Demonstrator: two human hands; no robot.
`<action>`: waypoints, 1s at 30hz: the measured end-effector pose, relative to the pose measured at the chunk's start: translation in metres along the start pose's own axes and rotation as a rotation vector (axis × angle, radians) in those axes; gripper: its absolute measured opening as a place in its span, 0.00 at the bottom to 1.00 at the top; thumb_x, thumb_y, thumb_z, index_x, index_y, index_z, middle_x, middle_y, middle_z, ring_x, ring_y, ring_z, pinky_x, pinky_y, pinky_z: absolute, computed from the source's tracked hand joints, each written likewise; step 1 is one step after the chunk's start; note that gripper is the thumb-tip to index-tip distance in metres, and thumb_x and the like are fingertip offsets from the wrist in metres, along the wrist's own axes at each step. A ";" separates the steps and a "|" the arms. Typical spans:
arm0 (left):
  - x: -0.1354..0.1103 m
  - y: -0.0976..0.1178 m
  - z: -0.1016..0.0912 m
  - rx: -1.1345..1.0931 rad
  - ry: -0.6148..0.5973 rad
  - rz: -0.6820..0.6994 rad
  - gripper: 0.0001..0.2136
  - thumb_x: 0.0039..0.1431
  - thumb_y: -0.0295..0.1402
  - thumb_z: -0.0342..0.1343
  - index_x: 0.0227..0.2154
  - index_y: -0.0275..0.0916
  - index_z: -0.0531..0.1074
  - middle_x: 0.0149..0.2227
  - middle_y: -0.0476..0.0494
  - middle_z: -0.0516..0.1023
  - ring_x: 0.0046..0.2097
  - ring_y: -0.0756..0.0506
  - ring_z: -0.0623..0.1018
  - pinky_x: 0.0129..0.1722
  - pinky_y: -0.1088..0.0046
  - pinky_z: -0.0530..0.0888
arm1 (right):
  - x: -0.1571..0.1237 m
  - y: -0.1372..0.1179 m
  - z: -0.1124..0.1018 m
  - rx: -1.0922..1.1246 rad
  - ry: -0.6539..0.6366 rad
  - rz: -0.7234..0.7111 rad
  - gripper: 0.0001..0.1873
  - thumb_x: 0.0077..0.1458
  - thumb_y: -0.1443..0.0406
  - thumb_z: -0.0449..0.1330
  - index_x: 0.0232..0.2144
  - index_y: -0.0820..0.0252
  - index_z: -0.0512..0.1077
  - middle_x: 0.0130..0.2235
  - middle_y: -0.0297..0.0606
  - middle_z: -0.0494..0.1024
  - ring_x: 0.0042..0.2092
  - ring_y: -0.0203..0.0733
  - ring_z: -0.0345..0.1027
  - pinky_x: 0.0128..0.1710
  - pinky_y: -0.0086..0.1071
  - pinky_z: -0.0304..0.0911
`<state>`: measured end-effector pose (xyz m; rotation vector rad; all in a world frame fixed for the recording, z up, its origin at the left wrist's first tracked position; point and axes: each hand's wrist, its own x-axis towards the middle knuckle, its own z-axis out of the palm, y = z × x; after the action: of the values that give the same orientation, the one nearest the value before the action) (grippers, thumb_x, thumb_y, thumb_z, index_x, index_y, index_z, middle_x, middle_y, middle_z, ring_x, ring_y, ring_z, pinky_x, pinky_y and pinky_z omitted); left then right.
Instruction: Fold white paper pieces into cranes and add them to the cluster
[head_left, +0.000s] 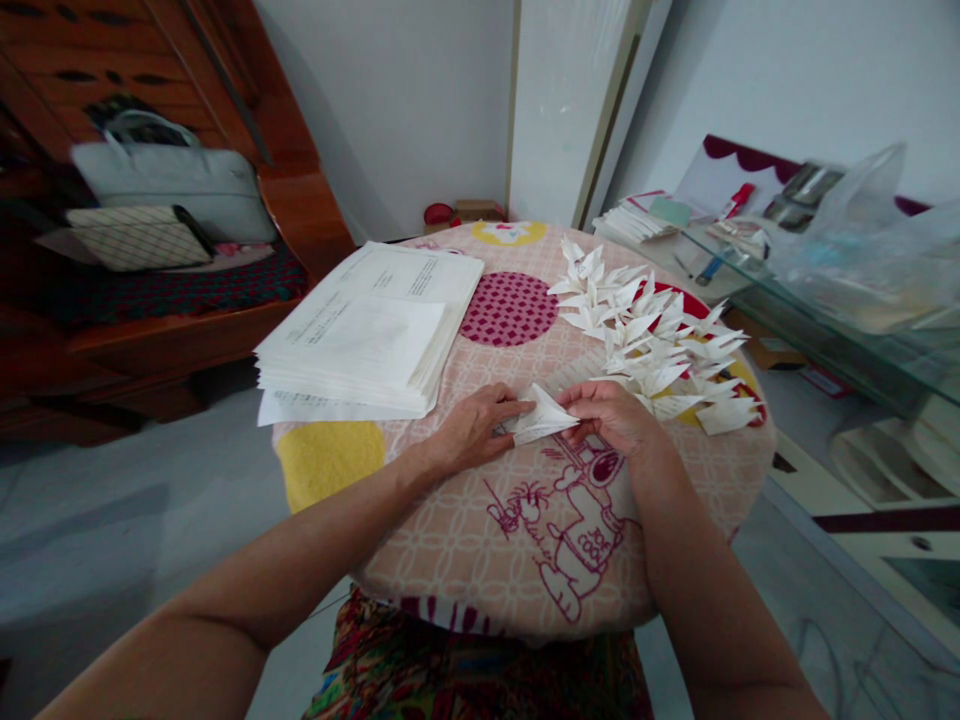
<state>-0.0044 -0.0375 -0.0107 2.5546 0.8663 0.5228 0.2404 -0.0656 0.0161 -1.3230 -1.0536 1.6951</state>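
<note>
Between my hands is a piece of folded white paper (541,416), pointed in shape, just above the cloth-covered round table (442,530). My left hand (484,425) grips its left side between thumb and fingers. At the paper's right corner, my right hand (606,412) pinches the tip. Just beyond my right hand lies a heap of folded white paper pieces (652,335) with pointed ends. A thick stack of printed paper sheets (367,330) rests on the table to the left, with smaller sheets on top.
To the right stands a glass-topped table (847,340) bearing a clear plastic bag (855,250) and a pile of papers (634,218). A wooden bench (300,205) at the left holds a pale handbag (180,185) and a checked pouch (139,238).
</note>
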 end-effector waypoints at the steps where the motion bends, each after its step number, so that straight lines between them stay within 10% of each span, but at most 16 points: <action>1: 0.000 0.000 0.000 0.001 0.001 -0.001 0.23 0.58 0.28 0.58 0.58 0.38 0.72 0.48 0.37 0.74 0.49 0.41 0.75 0.53 0.62 0.73 | 0.000 0.000 0.000 -0.001 -0.003 -0.001 0.14 0.36 0.68 0.67 0.31 0.64 0.76 0.24 0.37 0.80 0.22 0.39 0.74 0.22 0.30 0.73; 11: -0.001 -0.002 0.003 0.002 0.024 0.001 0.22 0.57 0.29 0.58 0.56 0.39 0.73 0.48 0.38 0.73 0.49 0.42 0.75 0.53 0.63 0.73 | 0.003 0.006 0.001 -0.223 0.124 -0.132 0.15 0.31 0.69 0.67 0.29 0.62 0.77 0.28 0.35 0.80 0.26 0.36 0.72 0.24 0.27 0.68; 20: -0.001 -0.003 0.004 -0.049 0.046 -0.014 0.22 0.58 0.29 0.58 0.56 0.38 0.72 0.47 0.38 0.74 0.49 0.42 0.76 0.52 0.65 0.74 | -0.005 -0.001 0.015 -0.876 0.360 -0.591 0.05 0.41 0.72 0.65 0.25 0.60 0.74 0.27 0.34 0.75 0.30 0.38 0.69 0.32 0.31 0.63; 30: -0.001 0.001 0.000 -0.091 0.077 -0.087 0.19 0.59 0.30 0.56 0.53 0.39 0.75 0.47 0.40 0.75 0.47 0.44 0.77 0.51 0.66 0.75 | -0.008 0.002 0.022 -1.332 0.196 -0.644 0.03 0.52 0.70 0.66 0.29 0.62 0.81 0.46 0.46 0.80 0.47 0.49 0.68 0.50 0.41 0.63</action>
<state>-0.0044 -0.0387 -0.0098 2.4164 0.9539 0.6233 0.2203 -0.0769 0.0200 -1.5139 -2.3045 0.2338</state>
